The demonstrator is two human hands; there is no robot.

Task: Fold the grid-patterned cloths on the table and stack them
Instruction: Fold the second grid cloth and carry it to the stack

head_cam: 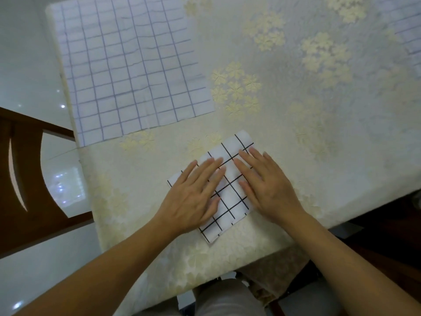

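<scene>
Both hands are lying flat with straight fingers: the left hand [193, 197] and the right hand [266, 190] are pressing side by side on a folded cloth [230, 201], holding nothing and pinching nothing. Their fingertips are nearly meeting over its middle, which reads as smoothing or flattening the last crease. This cloth, white with a black grid, is sitting as a small slanted packet near the front edge of the bench [296, 99], just ahead of the person's body.

Judging by how things are lying, this one cloth is looking finished or very nearly so. A much larger cloth with a blue grid [132, 71] is lying fully spread at the far left corner of the bench, well apart from the folded one and not yet folded. A strip of another blue-grid cloth [410, 30] is showing at the far right edge; how much of it is there cannot be told. No stack is forming yet, so most of the work is remaining.

A flowered cream cover is draping the bench, and a dark wooden chair [27, 179] is standing at the left.
</scene>
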